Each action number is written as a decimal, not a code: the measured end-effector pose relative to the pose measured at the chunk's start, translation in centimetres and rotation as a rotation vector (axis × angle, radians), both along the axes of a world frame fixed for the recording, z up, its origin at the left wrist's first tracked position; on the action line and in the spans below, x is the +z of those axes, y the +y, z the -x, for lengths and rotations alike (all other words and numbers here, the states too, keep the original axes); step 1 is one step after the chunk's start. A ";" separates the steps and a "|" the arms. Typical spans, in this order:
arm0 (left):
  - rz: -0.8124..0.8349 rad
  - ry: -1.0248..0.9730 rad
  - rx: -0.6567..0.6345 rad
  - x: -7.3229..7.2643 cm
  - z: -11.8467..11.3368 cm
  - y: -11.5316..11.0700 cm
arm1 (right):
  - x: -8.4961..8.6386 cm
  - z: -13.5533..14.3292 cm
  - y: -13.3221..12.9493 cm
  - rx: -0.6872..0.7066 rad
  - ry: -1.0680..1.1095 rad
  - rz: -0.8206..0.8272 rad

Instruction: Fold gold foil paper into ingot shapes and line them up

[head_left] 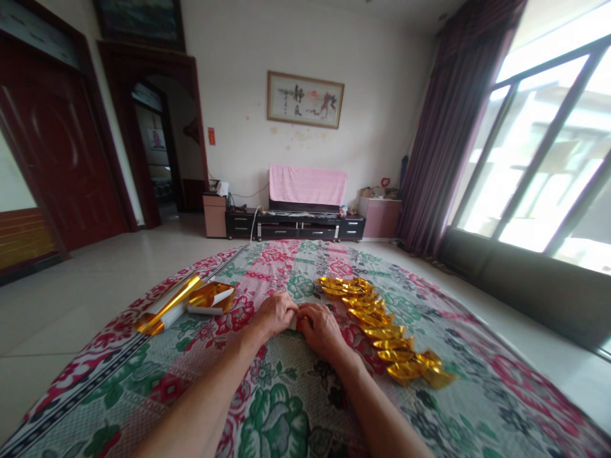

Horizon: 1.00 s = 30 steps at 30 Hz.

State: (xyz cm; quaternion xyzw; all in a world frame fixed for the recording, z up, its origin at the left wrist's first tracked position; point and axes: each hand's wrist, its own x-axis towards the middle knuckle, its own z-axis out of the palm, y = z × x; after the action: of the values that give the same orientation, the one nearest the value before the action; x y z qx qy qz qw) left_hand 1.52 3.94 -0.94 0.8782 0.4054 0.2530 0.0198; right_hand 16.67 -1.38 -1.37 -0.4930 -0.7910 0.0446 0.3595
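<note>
Over the middle of the cloth, my left hand (275, 314) and my right hand (321, 328) meet with fingers pinched together. Between them is a small piece of paper (294, 323), pale on the part that shows; the fingers cover most of it. To the right of my right hand, several shiny gold foil paper ingots (370, 315) lie in a slanting row, closely packed. Left of my left hand are loose sheets of gold foil paper (210, 298) with white backs. Beside these lies a larger curled roll of gold foil paper (169, 305).
A flowered cloth (274, 413) in red, green and grey covers the rounded surface under my hands. Beyond it stand a low black cabinet (298, 228) and a pink cloth (308, 184) draped over something. Purple curtains (422, 140) and a window are at right.
</note>
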 end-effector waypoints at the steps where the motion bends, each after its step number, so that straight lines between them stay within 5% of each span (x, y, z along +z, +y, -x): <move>1: -0.001 -0.002 -0.001 0.0 0.0 0.0 | 0.0 0.0 0.0 0.006 -0.008 0.002; 30: 0.023 0.007 -0.126 0.0 0.3 0.6 | 0.9 -0.3 3.0 -0.161 -0.189 0.106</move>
State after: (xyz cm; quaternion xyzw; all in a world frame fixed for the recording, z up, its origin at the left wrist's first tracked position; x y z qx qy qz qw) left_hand 1.24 4.54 -0.91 0.9026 0.3522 0.2434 0.0443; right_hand 16.95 1.60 -0.45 -0.5752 -0.7758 0.0105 0.2591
